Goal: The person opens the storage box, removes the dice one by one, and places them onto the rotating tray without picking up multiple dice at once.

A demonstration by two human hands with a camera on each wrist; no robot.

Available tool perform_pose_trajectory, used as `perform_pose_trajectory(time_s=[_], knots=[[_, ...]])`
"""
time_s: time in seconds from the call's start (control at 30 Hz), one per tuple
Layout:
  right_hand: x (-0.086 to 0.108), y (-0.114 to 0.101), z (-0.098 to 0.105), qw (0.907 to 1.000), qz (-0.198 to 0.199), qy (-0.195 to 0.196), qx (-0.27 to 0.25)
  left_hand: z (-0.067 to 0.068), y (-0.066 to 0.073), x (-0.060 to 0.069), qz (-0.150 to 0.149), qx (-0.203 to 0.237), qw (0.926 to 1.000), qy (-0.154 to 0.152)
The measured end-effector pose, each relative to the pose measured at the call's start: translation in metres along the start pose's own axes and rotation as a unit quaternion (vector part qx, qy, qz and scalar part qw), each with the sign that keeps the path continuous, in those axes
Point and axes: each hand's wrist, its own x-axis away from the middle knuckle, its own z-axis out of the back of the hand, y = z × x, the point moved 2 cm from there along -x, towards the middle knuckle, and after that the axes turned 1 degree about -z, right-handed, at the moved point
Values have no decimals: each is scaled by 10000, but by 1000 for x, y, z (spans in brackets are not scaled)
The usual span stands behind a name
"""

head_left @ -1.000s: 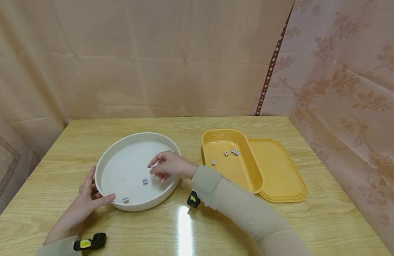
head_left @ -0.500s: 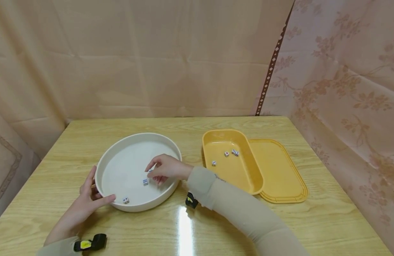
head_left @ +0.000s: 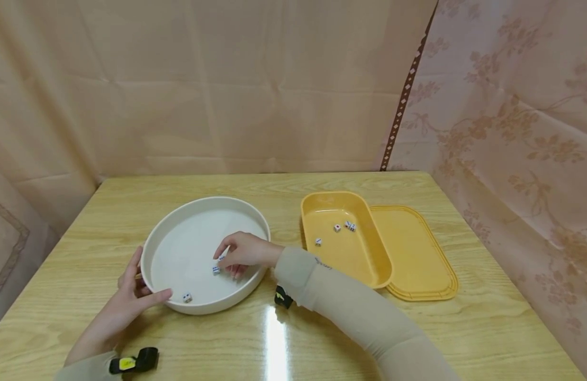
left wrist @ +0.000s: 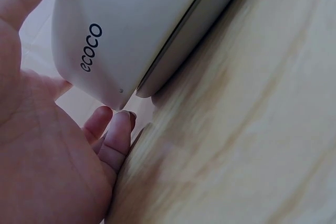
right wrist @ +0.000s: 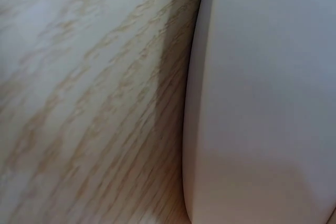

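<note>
A round white tray (head_left: 186, 233), marked "ecoco" on its outer wall (left wrist: 94, 40), stands on the table. At its near left side my left hand (head_left: 128, 299) grips it, thumb over the rim and fingers at the outer wall and underside. Over the tray's right half my right hand (head_left: 245, 251) pinches a white die (head_left: 221, 259) between thumb and fingertips. Just below that die lies another die with blue pips (head_left: 216, 270). A third die (head_left: 187, 298) sits by the near rim. The right wrist view holds only the tray wall (right wrist: 262, 87) and table, without the hand.
To the right stands a yellow rectangular box (head_left: 350, 259) with several dice inside, part of it hidden by my right forearm. A yellow lid (head_left: 412, 254) lies flat against its right side. Curtains hang behind the wooden table (head_left: 202, 349).
My right hand has moved slightly left and down with its die, to just above the die on the tray floor. The left hand and the tray stay in place.
</note>
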Motion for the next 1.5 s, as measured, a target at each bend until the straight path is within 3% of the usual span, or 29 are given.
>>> perform_pose_trajectory(time_s=[0.37, 0.77, 0.97, 1.27, 1.5], knots=[[1, -2, 0, 10000, -9, 78, -20, 0, 0, -1, 18, 53, 10000, -24], [6, -6, 4, 9978, 71, 232, -613, 2, 0, -2, 22, -43, 10000, 2], [15, -15, 10, 9963, 93, 488, -696, 2, 1, -2, 41, 21, 10000, -22], [39, -32, 23, 9893, 342, 650, -1257, 2, -1, -1, 74, 15, 10000, -55], [64, -44, 30, 9905, 673, 399, -1128, 2, 0, -2, 103, -95, 9999, -73]])
